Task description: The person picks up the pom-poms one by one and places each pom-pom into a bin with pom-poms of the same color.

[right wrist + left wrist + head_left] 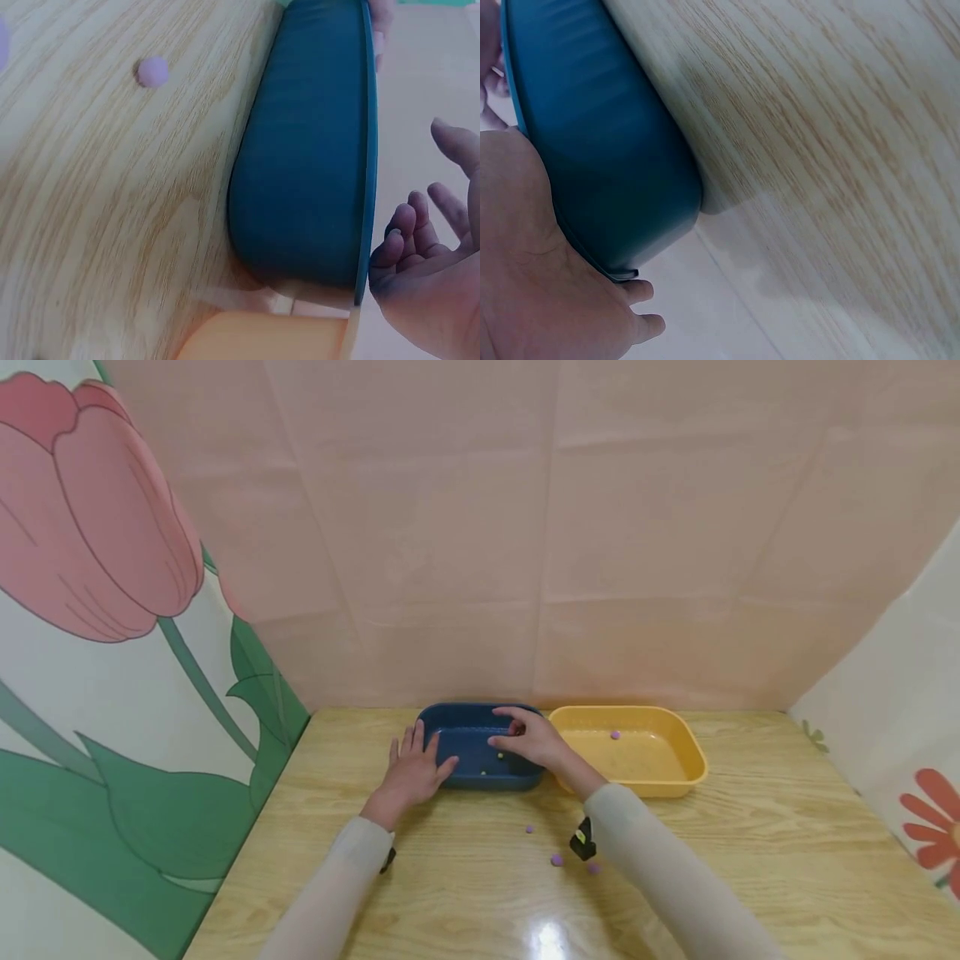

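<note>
My left hand rests on the left end of the blue tray, its fingers spread and straight along the rim. Over the right half of that tray is my right hand, thumb and forefinger held apart with nothing between them. In the right wrist view its other fingers bend loosely beside the tray's upper edge. Two tiny yellow-green balls, one nearer and one farther, lie on the tray's floor. The left wrist view shows the tray's outer wall under my palm.
A yellow tray stands right beside the blue one, with a purple ball inside. Several more purple balls lie on the wooden table in front. A pink cloth wall rises behind the trays.
</note>
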The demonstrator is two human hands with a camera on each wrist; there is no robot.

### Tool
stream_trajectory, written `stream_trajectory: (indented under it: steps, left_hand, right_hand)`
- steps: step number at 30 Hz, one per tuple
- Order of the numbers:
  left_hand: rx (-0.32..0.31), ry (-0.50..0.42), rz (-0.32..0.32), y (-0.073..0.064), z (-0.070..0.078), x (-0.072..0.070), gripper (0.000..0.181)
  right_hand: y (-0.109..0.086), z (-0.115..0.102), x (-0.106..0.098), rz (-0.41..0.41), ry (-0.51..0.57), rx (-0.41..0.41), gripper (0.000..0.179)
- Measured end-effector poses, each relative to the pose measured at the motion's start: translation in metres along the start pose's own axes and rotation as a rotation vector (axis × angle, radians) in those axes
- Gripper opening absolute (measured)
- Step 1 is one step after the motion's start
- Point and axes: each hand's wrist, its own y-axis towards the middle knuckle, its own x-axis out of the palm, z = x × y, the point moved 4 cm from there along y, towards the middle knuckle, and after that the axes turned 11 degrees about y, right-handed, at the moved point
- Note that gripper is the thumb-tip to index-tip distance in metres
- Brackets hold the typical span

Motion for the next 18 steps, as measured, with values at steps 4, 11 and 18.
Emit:
stream_trajectory:
  steps: [4,11,18]
  left_hand:
    - [-0.005,0.008,0.002,-0.001,0.0,0.0,0.077]
    - [-0.002,0.01,-0.002,-0.002,0.0,0.002,0.077]
    - [0.0,0.013,0.003,-0.001,-0.001,0.003,0.077]
  right_hand:
    - [-0.006,0.0,-0.006,0.013,0.003,0.002,0.054]
    - [-0.015,0.002,-0.016,0.022,-0.088,-0.025,0.04]
    - [-0.026,0.001,-0.025,0.035,-0.118,-0.039,0.036]
